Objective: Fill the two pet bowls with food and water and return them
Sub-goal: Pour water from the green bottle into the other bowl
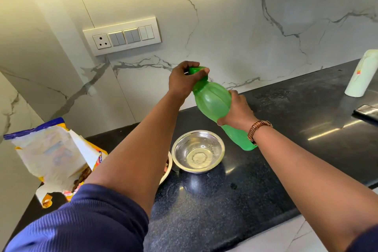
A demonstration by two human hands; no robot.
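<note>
A green plastic water bottle (pixel 211 100) is held tilted above the black counter. My right hand (pixel 238 109) grips its body. My left hand (pixel 185 79) is closed around its green cap (pixel 194 70). Below the bottle stands a steel bowl (pixel 198 151) with nothing in it. A second bowl (pixel 167 168) with brown food sits to its left, mostly hidden behind my left forearm. An open pet food bag (pixel 55 155) lies at the left with brown pieces showing at its mouth.
The black granite counter (pixel 225 200) runs along a marble wall with a switch panel (pixel 122 36). A white cylindrical container (pixel 362 73) stands at the far right, with a dark phone (pixel 367 111) in front of it. The counter's front edge is at the lower right.
</note>
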